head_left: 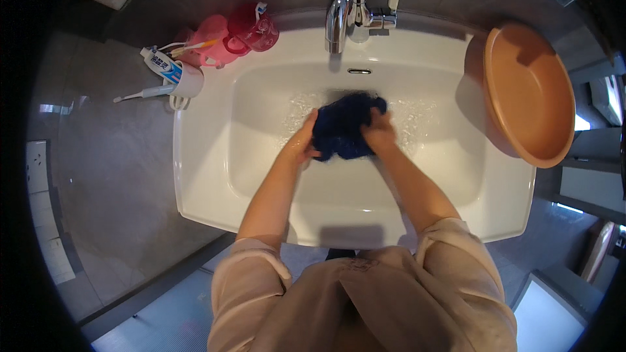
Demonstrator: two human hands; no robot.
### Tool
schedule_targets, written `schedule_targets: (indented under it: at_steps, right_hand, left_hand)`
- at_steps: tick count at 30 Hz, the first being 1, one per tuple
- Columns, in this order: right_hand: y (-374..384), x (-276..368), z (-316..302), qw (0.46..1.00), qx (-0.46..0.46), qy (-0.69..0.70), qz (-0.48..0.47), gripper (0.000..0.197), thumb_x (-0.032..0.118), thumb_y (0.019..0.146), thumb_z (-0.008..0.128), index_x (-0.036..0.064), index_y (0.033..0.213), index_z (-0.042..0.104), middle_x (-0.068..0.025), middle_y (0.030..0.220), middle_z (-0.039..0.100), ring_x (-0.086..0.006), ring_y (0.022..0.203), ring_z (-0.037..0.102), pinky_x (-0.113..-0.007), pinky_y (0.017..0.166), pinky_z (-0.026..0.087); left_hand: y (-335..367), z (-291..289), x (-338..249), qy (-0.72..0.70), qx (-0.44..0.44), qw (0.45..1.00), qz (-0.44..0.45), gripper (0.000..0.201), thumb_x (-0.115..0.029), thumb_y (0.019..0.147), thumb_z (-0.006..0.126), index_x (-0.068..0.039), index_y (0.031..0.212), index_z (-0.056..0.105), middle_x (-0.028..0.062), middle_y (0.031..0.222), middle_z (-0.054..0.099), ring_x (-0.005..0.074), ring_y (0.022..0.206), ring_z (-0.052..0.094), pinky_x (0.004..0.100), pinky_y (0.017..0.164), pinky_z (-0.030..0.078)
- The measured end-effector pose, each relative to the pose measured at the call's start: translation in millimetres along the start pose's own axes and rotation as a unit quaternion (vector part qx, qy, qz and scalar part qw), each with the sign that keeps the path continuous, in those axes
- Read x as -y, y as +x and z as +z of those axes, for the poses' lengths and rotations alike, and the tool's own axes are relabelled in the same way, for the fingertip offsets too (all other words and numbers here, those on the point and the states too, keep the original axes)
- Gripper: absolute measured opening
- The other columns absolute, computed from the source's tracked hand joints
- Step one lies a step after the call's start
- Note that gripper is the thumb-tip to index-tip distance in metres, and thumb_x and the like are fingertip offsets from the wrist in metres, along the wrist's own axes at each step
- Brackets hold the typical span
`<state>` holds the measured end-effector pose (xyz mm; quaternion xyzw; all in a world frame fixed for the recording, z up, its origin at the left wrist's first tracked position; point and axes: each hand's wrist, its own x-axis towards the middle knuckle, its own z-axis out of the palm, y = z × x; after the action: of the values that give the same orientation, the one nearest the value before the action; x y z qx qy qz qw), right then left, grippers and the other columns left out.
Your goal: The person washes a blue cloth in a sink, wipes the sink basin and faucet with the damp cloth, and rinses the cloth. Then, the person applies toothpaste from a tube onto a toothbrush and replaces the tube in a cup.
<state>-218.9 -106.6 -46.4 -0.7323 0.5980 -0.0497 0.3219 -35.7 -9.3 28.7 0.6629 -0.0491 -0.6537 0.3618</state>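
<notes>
A dark blue, bunched-up cloth point(342, 127), wet-looking, is held low in the middle of a white sink point(202, 176). At its left edge my left hand point(304, 138) is closed on the fabric, with the thumb along the side. My right hand point(380, 133) grips the cloth's right side and is slightly smeared by motion. Rippling water point(417, 114) shows around the cloth. What kind of cloth or garment it is, I cannot tell.
A chrome faucet point(336, 26) stands at the sink's back edge, above an overflow slot point(359, 71). On the right rim leans an orange plastic basin point(531, 101). Pink cups point(212, 38) and a white cup point(188, 82) with toothpaste point(162, 64) and toothbrushes sit back left.
</notes>
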Motion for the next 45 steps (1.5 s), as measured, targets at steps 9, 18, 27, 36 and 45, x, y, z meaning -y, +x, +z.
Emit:
schedule_targets:
  at_steps: [9,18,27,36,45]
  right_hand:
    - [-49,108,-12,0.987,-0.034,-0.004,-0.158,0.045,0.049,0.084,0.046,0.0092,0.082,0.068,-0.0152,0.094,0.063,-0.0338,0.084,0.062,-0.044,0.078,0.048]
    - [-7,18,-9,0.999,0.031,-0.007,-0.029,0.062,0.037,0.076,0.062,0.0099,0.129,0.044,-0.0176,0.128,0.048,-0.0363,0.118,0.043,-0.042,0.096,0.04]
    - [-46,100,-15,0.982,-0.005,0.062,-0.181,0.039,0.048,0.078,0.058,0.009,0.08,0.065,-0.014,0.09,0.062,-0.0296,0.09,0.06,-0.04,0.078,0.048]
    - [-30,10,-26,0.98,0.027,-0.154,-0.123,0.03,0.027,0.078,0.062,0.008,0.101,0.059,-0.0173,0.101,0.058,-0.0327,0.097,0.058,-0.041,0.081,0.048]
    - [-20,14,-103,0.982,0.111,-0.107,-0.11,0.028,0.024,0.075,0.063,0.0035,0.094,0.066,-0.0167,0.097,0.065,-0.032,0.093,0.061,-0.039,0.081,0.049]
  left_hand:
    - [18,16,24,-0.257,0.126,0.951,0.113,0.06,-0.059,0.086,0.046,-0.009,0.12,0.055,0.0112,0.112,0.06,0.0261,0.102,0.058,0.0406,0.091,0.046]
    - [4,-13,-2,0.043,0.02,0.999,0.017,0.072,-0.063,0.087,0.038,-0.026,0.145,0.014,0.0108,0.142,0.033,0.0384,0.115,0.047,0.058,0.083,0.044]
    - [38,4,31,-0.225,0.155,0.949,0.154,0.055,-0.052,0.088,0.05,-0.009,0.123,0.052,0.005,0.109,0.061,0.0186,0.103,0.057,0.0329,0.091,0.045]
    - [-1,1,18,0.631,-0.28,0.659,0.299,0.06,-0.043,0.072,0.069,-0.011,0.12,0.053,0.016,0.122,0.048,0.0307,0.114,0.043,0.0533,0.089,0.039]
    - [-8,26,38,0.663,-0.179,0.666,0.291,0.047,-0.032,0.074,0.067,-0.007,0.112,0.056,0.0153,0.113,0.051,0.0317,0.115,0.043,0.054,0.094,0.034]
